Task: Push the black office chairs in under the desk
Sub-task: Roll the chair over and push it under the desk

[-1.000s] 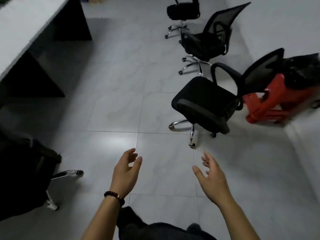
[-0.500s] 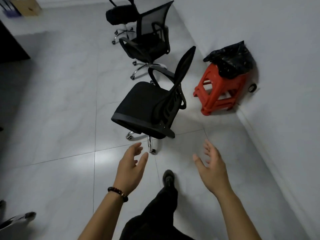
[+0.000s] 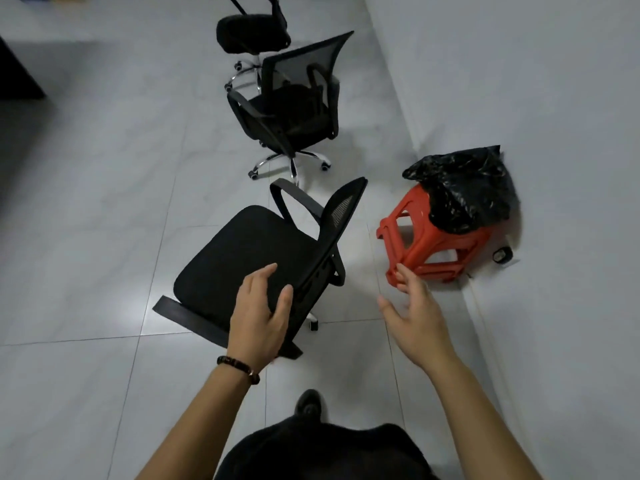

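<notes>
Three black office chairs stand in a row on the tiled floor. The nearest chair (image 3: 242,258) has a mesh back and its seat faces left. My left hand (image 3: 259,313), with a bead bracelet on the wrist, hovers open over the near edge of that seat, by the lower backrest; contact is unclear. My right hand (image 3: 412,306) is open in the air to the right of the backrest, touching nothing. A second chair (image 3: 294,109) stands behind it and a third chair (image 3: 252,31) farther back. A dark desk leg (image 3: 17,74) shows at the far left.
A red plastic stool (image 3: 433,251) with a black bag (image 3: 467,188) on it stands against the white wall (image 3: 519,81) on the right. A small black caster (image 3: 502,259) lies beside it. My shoe (image 3: 308,403) is on the tiles below the chair.
I have stepped closer to the nearest chair. Both open hands have moved forward; the left now hangs over the seat edge, the right beside the backrest.
</notes>
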`<state>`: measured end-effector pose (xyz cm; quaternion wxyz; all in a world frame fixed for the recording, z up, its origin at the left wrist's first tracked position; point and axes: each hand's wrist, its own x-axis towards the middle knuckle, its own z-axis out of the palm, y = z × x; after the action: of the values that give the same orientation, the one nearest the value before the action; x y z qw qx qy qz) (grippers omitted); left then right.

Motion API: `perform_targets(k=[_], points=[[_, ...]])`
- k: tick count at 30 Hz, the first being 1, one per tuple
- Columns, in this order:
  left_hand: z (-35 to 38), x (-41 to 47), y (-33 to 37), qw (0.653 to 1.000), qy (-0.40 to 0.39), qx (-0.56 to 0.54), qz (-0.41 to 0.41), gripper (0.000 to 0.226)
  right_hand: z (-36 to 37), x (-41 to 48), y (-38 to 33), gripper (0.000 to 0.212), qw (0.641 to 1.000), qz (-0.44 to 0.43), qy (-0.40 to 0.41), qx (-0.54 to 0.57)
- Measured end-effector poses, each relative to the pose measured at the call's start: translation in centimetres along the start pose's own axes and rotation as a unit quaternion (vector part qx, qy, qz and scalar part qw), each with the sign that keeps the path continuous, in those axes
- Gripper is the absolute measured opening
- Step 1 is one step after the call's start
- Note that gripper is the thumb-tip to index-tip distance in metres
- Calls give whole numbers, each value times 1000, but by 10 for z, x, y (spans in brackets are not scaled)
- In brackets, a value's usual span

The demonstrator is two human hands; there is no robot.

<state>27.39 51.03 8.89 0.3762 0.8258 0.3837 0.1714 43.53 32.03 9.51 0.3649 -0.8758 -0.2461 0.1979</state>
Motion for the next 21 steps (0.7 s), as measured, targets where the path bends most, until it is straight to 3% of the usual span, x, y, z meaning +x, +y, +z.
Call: perform_targets(k=[6,10,14,17,21], points=[[37,55,26,996,63,39,-51,45,-15,125,-9,63,992,-108,-70,3],[78,59,38,979,115,69,-156,45,-13,198,-9,56,960,-229,-149,-62],[118,42,60,924,173,175,-294,48,-4,249,-8,54,908,-318,-253,-105],[147,34,73,877,165,281,-353,60,4,274,-2,54,856,-360,-320,-186],[159,36,78,846,158,313,-401,62,10,292,-1,59,812,-388,-365,-238]])
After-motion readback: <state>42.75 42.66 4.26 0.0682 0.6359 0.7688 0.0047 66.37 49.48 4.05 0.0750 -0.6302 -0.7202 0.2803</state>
